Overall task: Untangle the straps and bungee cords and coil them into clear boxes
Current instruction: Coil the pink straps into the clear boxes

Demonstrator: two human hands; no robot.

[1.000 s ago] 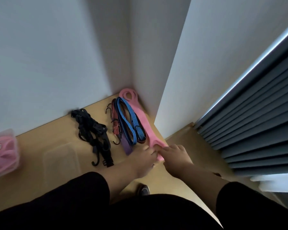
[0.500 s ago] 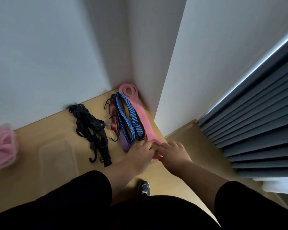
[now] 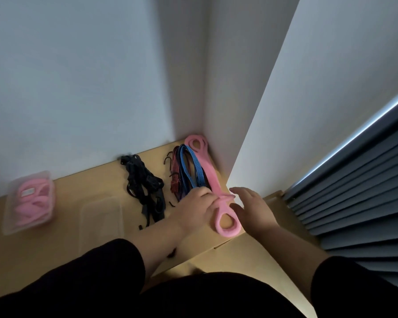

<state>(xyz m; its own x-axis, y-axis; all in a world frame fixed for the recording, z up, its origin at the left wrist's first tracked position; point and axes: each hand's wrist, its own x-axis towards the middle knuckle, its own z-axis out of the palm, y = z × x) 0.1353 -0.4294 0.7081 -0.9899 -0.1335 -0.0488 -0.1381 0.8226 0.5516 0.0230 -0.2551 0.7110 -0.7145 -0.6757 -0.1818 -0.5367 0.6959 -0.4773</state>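
Note:
A long pink strap (image 3: 210, 175) with a ring at each end lies along the right wall on the wooden shelf (image 3: 97, 184). My left hand (image 3: 194, 208) grips it just above the near ring (image 3: 226, 222). To the right of that ring my right hand (image 3: 253, 207) hovers with fingers spread, holding nothing. Blue bungee cords (image 3: 191, 171) and a red-black one (image 3: 175, 177) lie bundled left of the strap. A black strap tangle (image 3: 145, 187) lies further left. An empty clear box (image 3: 101, 216) stands near my left forearm.
A clear box (image 3: 28, 200) holding coiled pink straps sits at the far left. White walls close the shelf at the back and right. A grey pleated curtain (image 3: 359, 184) hangs at the right. The shelf's front edge runs below my hands.
My right hand has let go of the pink strap and opened to the right. The near ring end, hidden under both hands before, now shows below my left hand.

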